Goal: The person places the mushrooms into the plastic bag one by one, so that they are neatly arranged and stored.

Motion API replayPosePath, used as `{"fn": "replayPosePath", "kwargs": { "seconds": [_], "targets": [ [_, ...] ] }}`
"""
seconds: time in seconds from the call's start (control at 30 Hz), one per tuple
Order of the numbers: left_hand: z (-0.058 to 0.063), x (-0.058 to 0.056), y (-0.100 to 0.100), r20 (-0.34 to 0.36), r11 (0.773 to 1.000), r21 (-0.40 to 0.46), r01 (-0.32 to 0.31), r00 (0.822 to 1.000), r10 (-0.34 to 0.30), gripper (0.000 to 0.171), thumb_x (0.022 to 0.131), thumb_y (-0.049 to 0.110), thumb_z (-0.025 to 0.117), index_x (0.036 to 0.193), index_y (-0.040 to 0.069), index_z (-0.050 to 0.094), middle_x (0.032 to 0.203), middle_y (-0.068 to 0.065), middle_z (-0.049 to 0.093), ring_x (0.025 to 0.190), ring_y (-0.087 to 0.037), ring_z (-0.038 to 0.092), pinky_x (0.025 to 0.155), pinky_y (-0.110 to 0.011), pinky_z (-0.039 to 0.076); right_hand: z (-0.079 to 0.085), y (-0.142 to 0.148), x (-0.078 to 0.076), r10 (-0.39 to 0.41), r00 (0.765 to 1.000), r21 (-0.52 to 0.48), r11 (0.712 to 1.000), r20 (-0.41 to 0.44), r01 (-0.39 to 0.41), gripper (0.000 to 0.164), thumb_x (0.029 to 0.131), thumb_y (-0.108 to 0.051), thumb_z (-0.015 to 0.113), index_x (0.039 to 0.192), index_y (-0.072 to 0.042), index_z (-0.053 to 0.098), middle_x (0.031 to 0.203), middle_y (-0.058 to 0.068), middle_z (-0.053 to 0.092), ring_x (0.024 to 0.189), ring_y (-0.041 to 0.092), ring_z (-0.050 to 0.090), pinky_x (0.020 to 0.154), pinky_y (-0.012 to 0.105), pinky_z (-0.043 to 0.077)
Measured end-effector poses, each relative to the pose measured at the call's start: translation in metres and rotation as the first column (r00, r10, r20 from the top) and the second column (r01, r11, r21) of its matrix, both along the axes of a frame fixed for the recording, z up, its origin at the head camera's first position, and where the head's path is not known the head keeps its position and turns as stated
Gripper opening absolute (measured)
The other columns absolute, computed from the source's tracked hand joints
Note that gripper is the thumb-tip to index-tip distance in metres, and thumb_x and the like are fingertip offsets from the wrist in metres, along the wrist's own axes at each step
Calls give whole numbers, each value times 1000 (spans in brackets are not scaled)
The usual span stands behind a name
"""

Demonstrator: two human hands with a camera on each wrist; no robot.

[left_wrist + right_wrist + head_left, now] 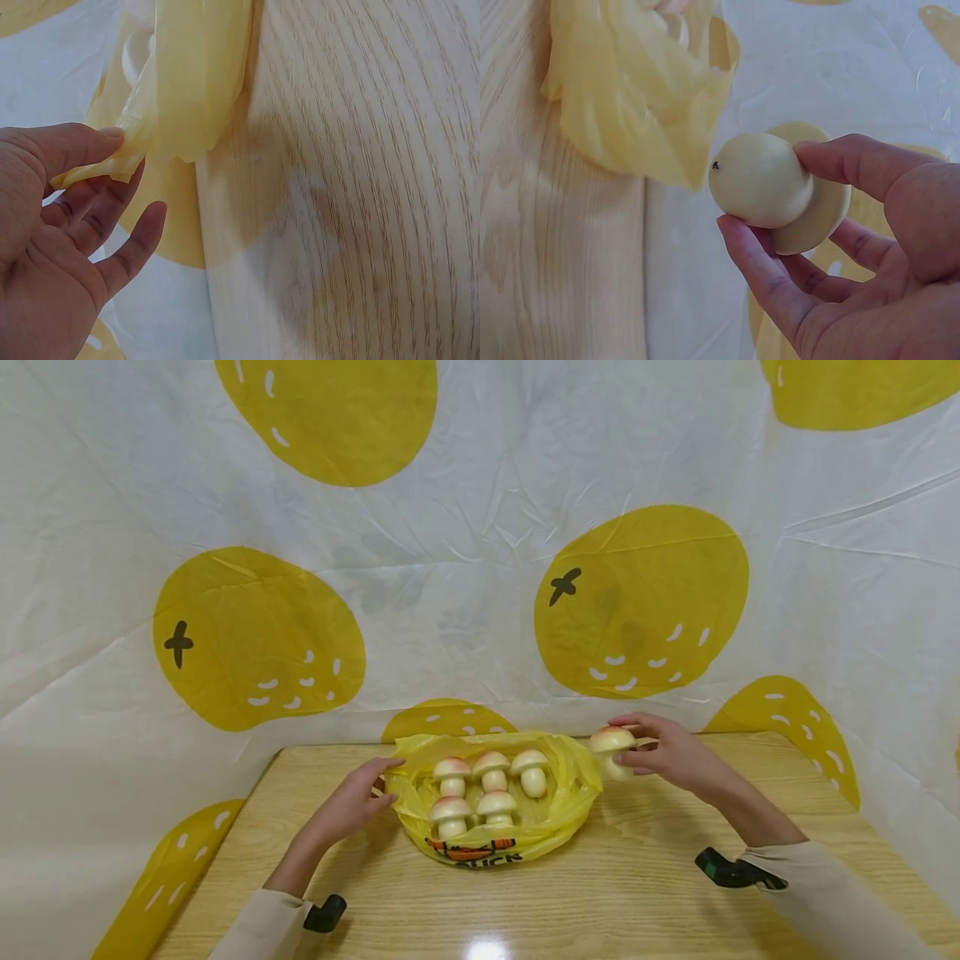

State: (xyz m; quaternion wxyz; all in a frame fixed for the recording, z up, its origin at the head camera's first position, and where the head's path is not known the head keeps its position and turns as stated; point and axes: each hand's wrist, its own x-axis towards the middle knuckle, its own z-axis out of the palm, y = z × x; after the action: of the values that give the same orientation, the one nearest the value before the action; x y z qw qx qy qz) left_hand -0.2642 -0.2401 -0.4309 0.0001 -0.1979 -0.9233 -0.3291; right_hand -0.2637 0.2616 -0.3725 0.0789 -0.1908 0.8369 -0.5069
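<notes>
A yellow plastic bag [555,839] lies spread open on the table, with several toy mushrooms [452,768] standing in two rows inside it. Their caps are cream with a reddish top. At the bag's left edge my left hand [352,806] pinches the plastic between thumb and fingers, as the left wrist view shows. My right hand [671,756] holds another toy mushroom [761,180] by its stem, just right of the bag and above the table. The right wrist view shows the rounded stem end with a small dark mark; the cap lies partly behind it.
The wooden table [600,902] runs under the bag to a back edge close behind it. A white cloth [450,635] with large yellow fruit prints hangs behind and at the sides. Dark wrist cameras [731,868] sit at both sleeves.
</notes>
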Motion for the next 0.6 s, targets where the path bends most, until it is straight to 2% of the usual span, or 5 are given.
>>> {"fn": "replayPosePath", "kwargs": {
  "seconds": [0.23,0.6],
  "targets": [
    [0,0,1,5,1000,-1,3,1000,-3,56,97,6,68,149,6,49,140,-13,55,100,-19,60,77,-30,54,3,-19,-2,7,1000,-30,1000,15,-6,59,97,-17,71,147,1,46,134,28,54,108,31,65,86,42,59],
    [0,1,1,2,1000,10,3,1000,-3,55,97,5,68,149,5,49,139,-14,55,99,-20,60,75,-29,54,4,-51,-8,21,1000,-39,999,-12,-21,59,95,-14,72,147,1,48,133,26,55,107,32,66,86,48,59]
  ]
}}
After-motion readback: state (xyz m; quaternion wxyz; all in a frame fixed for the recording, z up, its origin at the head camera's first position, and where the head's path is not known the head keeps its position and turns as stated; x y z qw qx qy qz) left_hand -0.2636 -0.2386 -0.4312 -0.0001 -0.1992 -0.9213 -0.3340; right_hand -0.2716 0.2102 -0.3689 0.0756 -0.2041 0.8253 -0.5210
